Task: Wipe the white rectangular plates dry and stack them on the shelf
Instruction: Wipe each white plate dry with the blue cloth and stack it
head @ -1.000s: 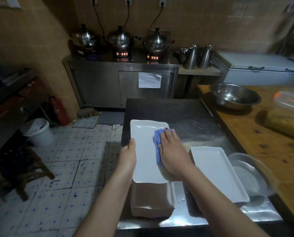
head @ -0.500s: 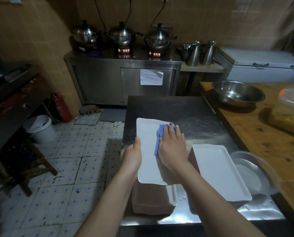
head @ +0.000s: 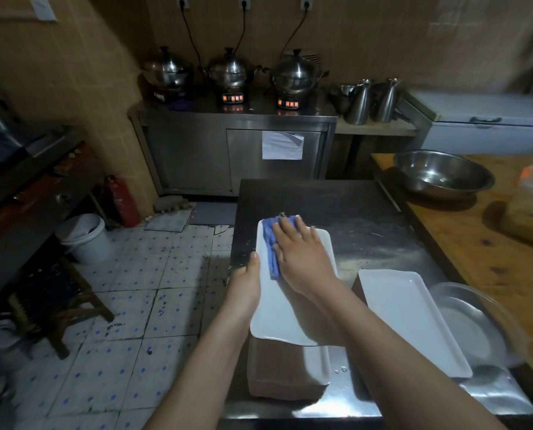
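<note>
Behind the held plate (head: 277, 311), the steel desk (head: 336, 206) gives wide room to pass. Right of the plate, another white plate (head: 414, 321) and maybe a clear bowl (head: 482, 324) block the way. A stack (head: 277, 370) sits under it.

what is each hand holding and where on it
The left hand grips the white plate by its left long edge, thumb on top. The right hand holds nothing: it presses the blue cloth flat on the plate's far end.
</note>
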The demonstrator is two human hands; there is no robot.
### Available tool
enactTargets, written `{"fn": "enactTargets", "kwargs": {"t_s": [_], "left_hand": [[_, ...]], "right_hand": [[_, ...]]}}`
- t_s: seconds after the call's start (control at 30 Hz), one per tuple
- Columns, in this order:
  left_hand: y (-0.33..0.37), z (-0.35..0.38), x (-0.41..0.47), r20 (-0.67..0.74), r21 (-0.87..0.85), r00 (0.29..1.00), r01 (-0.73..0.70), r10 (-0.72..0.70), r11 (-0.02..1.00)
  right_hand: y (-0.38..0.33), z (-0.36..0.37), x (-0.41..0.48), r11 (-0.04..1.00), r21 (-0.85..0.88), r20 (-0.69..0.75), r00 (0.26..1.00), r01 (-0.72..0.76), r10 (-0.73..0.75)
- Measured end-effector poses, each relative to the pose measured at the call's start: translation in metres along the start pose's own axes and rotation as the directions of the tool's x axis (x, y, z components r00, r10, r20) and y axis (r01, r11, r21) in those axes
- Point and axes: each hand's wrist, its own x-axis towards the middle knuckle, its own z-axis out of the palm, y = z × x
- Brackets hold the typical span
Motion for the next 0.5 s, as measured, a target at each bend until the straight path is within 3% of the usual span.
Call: {"fn": "enactTargets", "kwargs": {"t_s": [0.13,0.23,0.3,0.4,0.5], "left_hand": [[-0.001,-0.003,0.001,0.001,-0.062,1.000,0.028,-0.028,0.998],[-0.002,0.001,0.002,0.004,-0.032,1.000,-0.002,0.002,0.999],[-0.001,0.006,0.002,0.001,0.005,1.000,-0.024,0.024,1.000],[-0.001,0.012,0.002,0.028,0.051,0.998,-0.050,0.049,0.997],[-0.001,0.012,0.002,0.041,0.058,0.998,-0.049,0.047,0.997]], "right_hand": [[0.012,0.009,-0.010,0.977,-0.004,0.006,0.977,-0.212,0.212],[0.008,0.012,-0.009,0.960,0.085,0.028,0.964,-0.266,0.265],[0.001,0.008,-0.003,0.958,0.181,0.030,0.975,-0.221,0.220],[-0.014,0.001,0.003,0.943,0.331,-0.015,0.999,-0.040,0.048],[-0.019,-0.002,0.004,0.959,0.280,-0.033,0.999,0.048,-0.040]]}}
